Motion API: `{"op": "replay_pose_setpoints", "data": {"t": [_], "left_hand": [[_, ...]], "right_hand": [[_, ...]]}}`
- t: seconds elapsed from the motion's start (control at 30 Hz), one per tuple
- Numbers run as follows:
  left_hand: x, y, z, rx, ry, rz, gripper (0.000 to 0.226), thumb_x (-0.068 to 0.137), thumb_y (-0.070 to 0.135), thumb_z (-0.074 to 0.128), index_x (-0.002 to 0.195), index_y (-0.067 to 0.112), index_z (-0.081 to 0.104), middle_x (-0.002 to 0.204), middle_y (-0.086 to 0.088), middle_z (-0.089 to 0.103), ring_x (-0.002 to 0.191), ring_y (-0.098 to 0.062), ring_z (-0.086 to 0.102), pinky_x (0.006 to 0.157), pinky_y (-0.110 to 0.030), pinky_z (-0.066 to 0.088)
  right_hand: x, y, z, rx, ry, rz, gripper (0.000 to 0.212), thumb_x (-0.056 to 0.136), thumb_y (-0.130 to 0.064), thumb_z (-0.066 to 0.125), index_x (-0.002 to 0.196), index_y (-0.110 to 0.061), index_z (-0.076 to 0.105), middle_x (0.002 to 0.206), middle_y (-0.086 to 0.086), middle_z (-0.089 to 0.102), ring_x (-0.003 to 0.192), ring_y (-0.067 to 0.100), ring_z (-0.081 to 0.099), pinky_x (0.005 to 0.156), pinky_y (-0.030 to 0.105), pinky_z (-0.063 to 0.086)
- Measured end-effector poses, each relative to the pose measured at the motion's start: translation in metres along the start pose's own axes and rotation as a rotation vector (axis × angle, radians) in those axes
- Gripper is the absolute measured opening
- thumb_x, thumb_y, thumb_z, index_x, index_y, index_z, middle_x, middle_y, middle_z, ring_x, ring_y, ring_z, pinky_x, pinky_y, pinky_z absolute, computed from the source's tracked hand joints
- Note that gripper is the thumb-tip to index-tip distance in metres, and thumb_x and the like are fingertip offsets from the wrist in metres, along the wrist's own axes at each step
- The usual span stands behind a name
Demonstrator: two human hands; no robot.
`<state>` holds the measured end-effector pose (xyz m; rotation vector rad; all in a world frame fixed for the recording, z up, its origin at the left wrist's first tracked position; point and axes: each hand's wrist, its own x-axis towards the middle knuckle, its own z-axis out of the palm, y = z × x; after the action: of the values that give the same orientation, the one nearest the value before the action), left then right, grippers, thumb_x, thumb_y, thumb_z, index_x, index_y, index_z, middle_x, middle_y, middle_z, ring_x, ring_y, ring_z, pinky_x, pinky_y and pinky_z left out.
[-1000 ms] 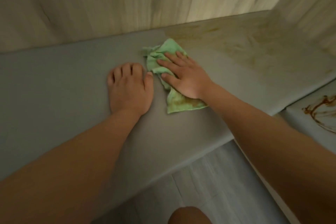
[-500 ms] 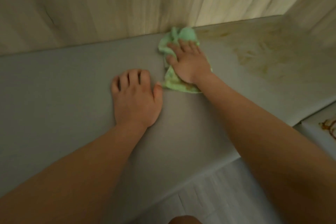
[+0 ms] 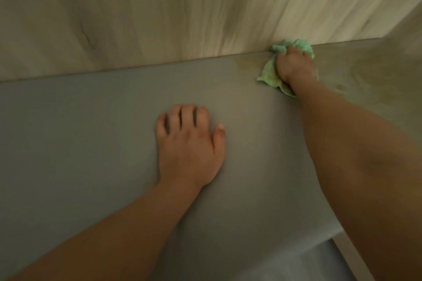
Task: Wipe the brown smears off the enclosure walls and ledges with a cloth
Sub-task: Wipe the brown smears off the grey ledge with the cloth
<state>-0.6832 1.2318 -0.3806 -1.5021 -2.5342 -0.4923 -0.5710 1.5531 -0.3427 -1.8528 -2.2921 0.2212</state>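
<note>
Left hand [image 3: 190, 143]: mine, flat on the grey ledge [image 3: 91, 132], fingers slightly spread, holding nothing.
Right hand [image 3: 294, 66]: my fingers curl into the cloth, pressing it down.
Cloth [image 3: 268, 74]: green, bunched, at the ledge's back edge, touching the wooden wall [image 3: 137, 18].
Smears [image 3: 365, 75]: brownish film just right of the cloth.

The wall [image 3: 114, 18] across the top of the frame looks like pale wood-grain board, smooth, with a soft sheen toward the upper right. The ledge [image 3: 91, 132] below it is a plain grey surface, matt and even. At the right of the frame, brown smears [image 3: 370, 80] lie on that grey as a dull, cloudy film. The cloth [image 3: 267, 75] at the upper right is soft green fabric, crumpled and stained brownish.
</note>
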Motion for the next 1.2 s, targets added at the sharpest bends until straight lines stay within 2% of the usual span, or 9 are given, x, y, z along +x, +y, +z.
{"op": "replay_pose_setpoints", "data": {"t": [0.13, 0.27, 0.4, 0.5, 0.67, 0.83, 0.97, 1.1, 1.2], "left_hand": [[-0.002, 0.002, -0.001, 0.006, -0.012, 0.002, 0.052, 0.097, 0.054, 0.033, 0.125, 0.018, 0.057, 0.13, -0.01, 0.055, 0.126, -0.035, 0.046, 0.111, -0.054, 0.033], [-0.003, 0.002, -0.002, 0.011, -0.012, -0.002, 0.052, 0.097, 0.053, 0.033, 0.126, 0.016, 0.058, 0.128, -0.012, 0.057, 0.122, -0.035, 0.049, 0.111, -0.053, 0.034], [-0.004, 0.002, -0.003, 0.002, 0.026, -0.002, 0.047, 0.098, 0.049, 0.036, 0.121, 0.014, 0.059, 0.121, -0.014, 0.059, 0.116, -0.036, 0.052, 0.108, -0.054, 0.037], [-0.005, 0.001, -0.003, -0.007, 0.026, 0.006, 0.046, 0.098, 0.048, 0.036, 0.118, 0.014, 0.059, 0.119, -0.015, 0.059, 0.114, -0.037, 0.052, 0.107, -0.053, 0.038], [-0.003, 0.002, -0.004, 0.0, 0.009, 0.001, 0.045, 0.097, 0.05, 0.034, 0.114, 0.017, 0.058, 0.117, -0.014, 0.058, 0.111, -0.036, 0.051, 0.105, -0.052, 0.038], [-0.003, 0.001, -0.001, -0.017, 0.034, 0.003, 0.046, 0.097, 0.052, 0.036, 0.115, 0.016, 0.059, 0.118, -0.013, 0.059, 0.116, -0.035, 0.051, 0.107, -0.053, 0.037], [-0.004, 0.001, -0.002, -0.013, 0.021, -0.001, 0.045, 0.097, 0.05, 0.036, 0.113, 0.015, 0.058, 0.117, -0.013, 0.059, 0.115, -0.035, 0.051, 0.107, -0.053, 0.037], [-0.004, 0.0, 0.0, -0.022, 0.032, 0.003, 0.042, 0.097, 0.049, 0.037, 0.112, 0.015, 0.058, 0.116, -0.012, 0.059, 0.113, -0.035, 0.051, 0.107, -0.054, 0.037], [-0.004, -0.001, 0.002, -0.023, 0.039, 0.01, 0.042, 0.097, 0.048, 0.039, 0.112, 0.014, 0.058, 0.117, -0.013, 0.058, 0.113, -0.036, 0.051, 0.107, -0.054, 0.037]], "right_hand": [[-0.041, -0.049, 0.003, 0.027, -0.009, -0.08, 0.053, 0.107, -0.034, 0.027, 0.139, -0.005, 0.058, 0.144, 0.026, 0.056, 0.131, 0.042, 0.054, 0.109, 0.044, 0.042], [-0.088, -0.096, 0.01, 0.002, -0.052, -0.335, 0.049, 0.108, -0.035, 0.031, 0.136, -0.011, 0.064, 0.139, 0.024, 0.061, 0.126, 0.04, 0.057, 0.102, 0.04, 0.044], [-0.12, -0.107, 0.01, 0.071, -0.169, -0.6, 0.043, 0.11, -0.037, 0.036, 0.147, -0.028, 0.056, 0.152, 0.012, 0.054, 0.137, 0.032, 0.049, 0.107, 0.034, 0.037], [-0.122, -0.071, 0.004, 0.043, -0.229, -0.706, 0.046, 0.11, -0.034, 0.039, 0.155, -0.028, 0.045, 0.164, 0.005, 0.039, 0.152, 0.022, 0.032, 0.12, 0.025, 0.02], [-0.061, 0.015, 0.001, -0.163, -0.091, -0.208, 0.066, 0.107, -0.054, 0.021, 0.164, -0.02, 0.021, 0.171, 0.014, 0.02, 0.157, 0.032, 0.019, 0.127, 0.043, 0.011], [-0.06, -0.024, 0.007, -0.142, -0.138, 0.004, 0.075, 0.103, -0.058, 0.013, 0.166, -0.018, 0.008, 0.172, 0.017, 0.003, 0.159, 0.039, 0.001, 0.128, 0.052, 0.0], [-0.096, -0.091, 0.019, -0.136, -0.214, -0.328, 0.072, 0.107, -0.059, 0.01, 0.166, -0.018, 0.009, 0.173, 0.015, 0.003, 0.159, 0.037, 0.001, 0.128, 0.049, -0.002], [-0.11, -0.085, 0.012, -0.098, -0.271, -0.7, 0.059, 0.109, -0.058, 0.019, 0.165, -0.038, 0.016, 0.173, -0.004, 0.009, 0.16, 0.018, 0.002, 0.128, 0.035, -0.003], [-0.081, -0.045, 0.006, -0.157, -0.255, -0.692, 0.062, 0.106, -0.063, 0.023, 0.164, -0.041, 0.019, 0.173, -0.002, 0.015, 0.159, 0.019, 0.008, 0.127, 0.034, 0.003]]}}
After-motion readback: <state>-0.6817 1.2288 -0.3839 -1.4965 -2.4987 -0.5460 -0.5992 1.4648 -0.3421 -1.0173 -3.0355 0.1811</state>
